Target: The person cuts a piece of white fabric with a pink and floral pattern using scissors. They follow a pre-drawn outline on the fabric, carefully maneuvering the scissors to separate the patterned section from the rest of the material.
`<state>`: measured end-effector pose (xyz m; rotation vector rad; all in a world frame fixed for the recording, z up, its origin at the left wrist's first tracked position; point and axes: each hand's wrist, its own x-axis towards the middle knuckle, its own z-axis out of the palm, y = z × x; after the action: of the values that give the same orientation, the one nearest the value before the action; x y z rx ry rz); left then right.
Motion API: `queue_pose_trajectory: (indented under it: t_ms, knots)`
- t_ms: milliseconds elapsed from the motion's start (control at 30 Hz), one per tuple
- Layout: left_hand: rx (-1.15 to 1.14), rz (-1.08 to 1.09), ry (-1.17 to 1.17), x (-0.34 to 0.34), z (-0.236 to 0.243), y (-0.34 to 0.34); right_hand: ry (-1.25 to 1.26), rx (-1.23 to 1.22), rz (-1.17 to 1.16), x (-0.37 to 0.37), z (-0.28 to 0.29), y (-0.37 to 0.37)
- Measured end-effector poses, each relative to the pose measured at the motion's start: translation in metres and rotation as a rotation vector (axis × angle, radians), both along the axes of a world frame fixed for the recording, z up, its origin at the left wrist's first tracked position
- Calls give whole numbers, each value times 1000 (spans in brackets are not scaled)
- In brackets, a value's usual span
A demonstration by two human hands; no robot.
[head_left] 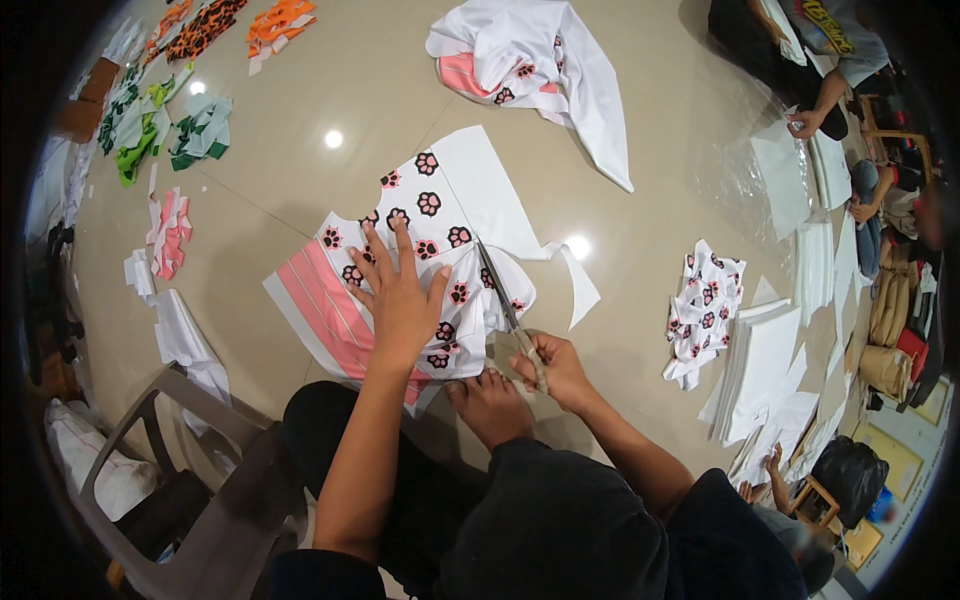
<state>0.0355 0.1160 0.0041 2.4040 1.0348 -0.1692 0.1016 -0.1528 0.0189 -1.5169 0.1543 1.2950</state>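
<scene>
A white cloth with paw prints and pink stripes (428, 203) lies spread on the tiled floor before me. My left hand (403, 300) presses flat on it with the fingers spread. In my right hand (556, 372) is a pair of scissors (507, 300), its handles wrapped in something pale. The blades point up and away, along the border between the printed part and a plain white part (485, 180) of the cloth. A loose white strip (578, 285) trails off to the right. My bare foot (490, 405) rests at the cloth's near edge.
A bundled paw-print cloth (530, 60) lies beyond. Paw-print pieces (705, 305) and a white stack (755, 370) are at right. Green scraps (200, 130), orange scraps (280, 25) and pink scraps (170, 232) lie left. A chair (200, 490) stands near left; other people sit along the right.
</scene>
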Motion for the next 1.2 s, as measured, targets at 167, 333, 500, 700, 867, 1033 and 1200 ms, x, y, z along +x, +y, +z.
queue_pose_trajectory:
  t_ms: [167,333,500,700,867,1033,1200]
  knots:
    - [22,55,94,12,-1,-2,-28,6,-24,1,-5,4]
    - [9,84,113,10,-3,5,-150,-23,4,4,-7,-9]
    - [31,92,90,14,1,7,-205,19,41,6,-21,-33]
    - [-67,-241,-293,8,4,-37,-161,-69,32,11,-7,-34]
    - [-97,-402,-291,6,16,-63,-114,-99,-38,13,9,-37]
    - [-48,-450,-307,5,8,-61,-96,-95,23,15,9,-59]
    - [-269,-427,-356,3,12,-50,-112,-106,47,22,11,-64]
